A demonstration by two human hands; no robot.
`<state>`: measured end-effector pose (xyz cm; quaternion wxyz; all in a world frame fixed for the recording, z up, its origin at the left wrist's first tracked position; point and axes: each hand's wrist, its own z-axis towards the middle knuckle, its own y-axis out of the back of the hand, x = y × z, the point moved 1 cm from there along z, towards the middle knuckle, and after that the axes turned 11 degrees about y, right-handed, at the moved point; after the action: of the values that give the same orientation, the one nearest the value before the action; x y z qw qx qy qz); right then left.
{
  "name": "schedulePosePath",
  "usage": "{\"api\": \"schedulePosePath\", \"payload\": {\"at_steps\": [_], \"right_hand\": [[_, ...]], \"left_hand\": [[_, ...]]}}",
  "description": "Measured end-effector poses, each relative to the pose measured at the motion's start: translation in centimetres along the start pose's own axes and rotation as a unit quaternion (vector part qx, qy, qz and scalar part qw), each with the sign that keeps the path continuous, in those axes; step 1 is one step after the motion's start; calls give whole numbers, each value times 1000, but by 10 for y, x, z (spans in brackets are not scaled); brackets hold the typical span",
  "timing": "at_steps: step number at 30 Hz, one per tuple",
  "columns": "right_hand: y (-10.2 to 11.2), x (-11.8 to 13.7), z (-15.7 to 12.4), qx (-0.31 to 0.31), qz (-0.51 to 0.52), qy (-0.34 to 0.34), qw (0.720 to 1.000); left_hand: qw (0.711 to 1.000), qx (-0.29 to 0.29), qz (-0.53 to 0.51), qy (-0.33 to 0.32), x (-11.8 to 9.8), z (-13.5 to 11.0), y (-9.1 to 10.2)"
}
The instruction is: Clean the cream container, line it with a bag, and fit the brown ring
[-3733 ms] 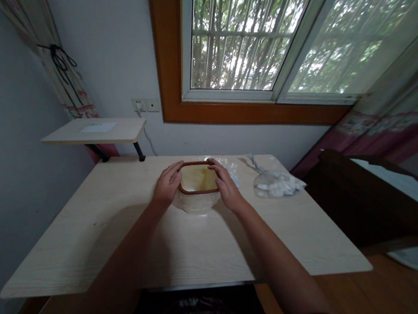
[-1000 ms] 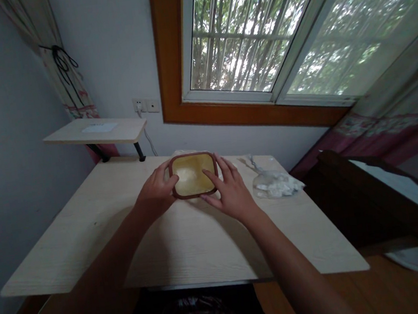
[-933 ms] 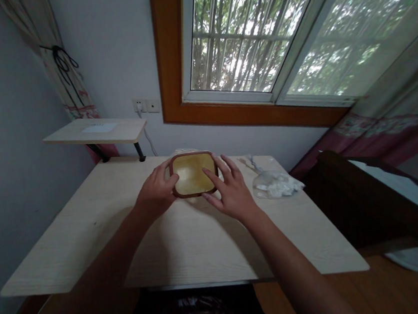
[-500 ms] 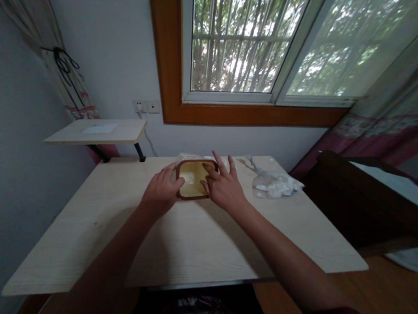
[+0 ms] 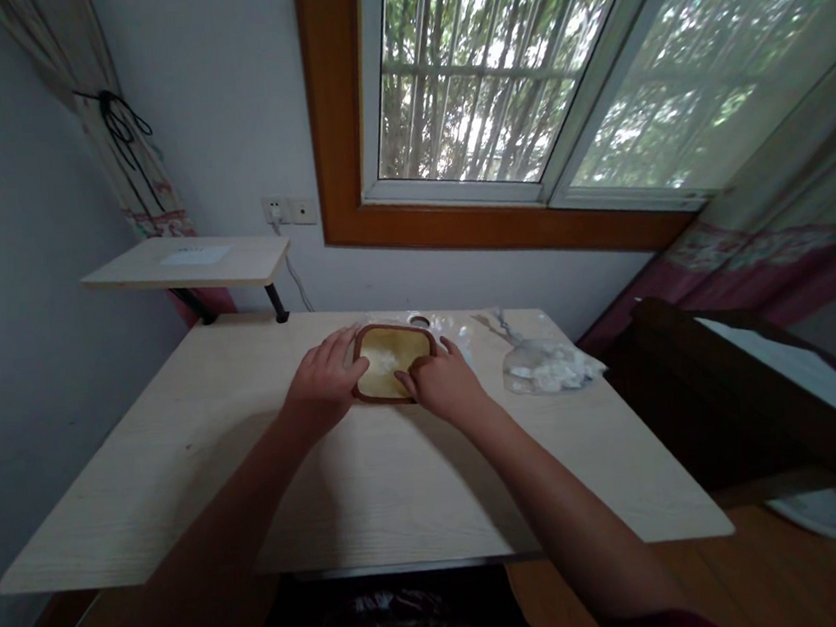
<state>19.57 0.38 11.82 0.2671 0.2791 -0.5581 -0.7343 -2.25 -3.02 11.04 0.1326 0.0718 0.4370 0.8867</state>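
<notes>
The rounded-square plastic container [image 5: 393,362] has a reddish-brown rim around a yellowish inside, on a pale cream wood-grain tabletop [image 5: 183,501]. Toward the table's right edge, a clear plastic bag [image 5: 549,369] shows white; the curtain [image 5: 781,257] carries a pink floral band.

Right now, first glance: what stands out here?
The bright window with its orange-brown wooden frame dominates the upper right, trees showing through it. Below it, near the far edge of the pale wood table, the left hand and right hand rest on a square brown-rimmed container. To their right lies a clear plastic bag of something white.
</notes>
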Motion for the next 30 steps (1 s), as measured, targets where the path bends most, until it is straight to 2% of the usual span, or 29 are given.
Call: {"api": "schedulePosePath", "payload": {"at_steps": [4, 8, 11, 14, 17, 21, 24, 26, 28, 30], "right_hand": [[-3, -6, -2, -53, 33, 59, 996], [-5, -12, -8, -127, 53, 136, 981], [-5, -17, -15, -159, 52, 173, 971], [-7, -19, -21, -167, 42, 178, 969], [-11, -19, -23, -174, 28, 166, 970], [-18, -15, -23, -179, 27, 181, 967], [-20, -10, -22, -183, 51, 197, 962], [-21, -7, -23, -186, 65, 202, 959], [-23, -5, -24, -190, 76, 205, 957], [-26, -5, -26, -198, 88, 209, 954]], "left_hand": [[1000, 15, -5, 12, 2, 0, 2], [999, 31, -18, 25, 11, -1, 0], [998, 40, -27, 39, 19, -2, -4], [997, 42, -30, 55, 24, -5, -5], [998, 24, -26, 53, 20, -5, 3], [999, 13, -31, -9, 3, -3, 18], [993, 54, -58, -83, -11, -2, 17], [985, 109, -71, -109, -20, -3, 11], [979, 172, -65, -93, -27, -2, 3], [969, 235, -46, -51, -33, 1, -3]]}}
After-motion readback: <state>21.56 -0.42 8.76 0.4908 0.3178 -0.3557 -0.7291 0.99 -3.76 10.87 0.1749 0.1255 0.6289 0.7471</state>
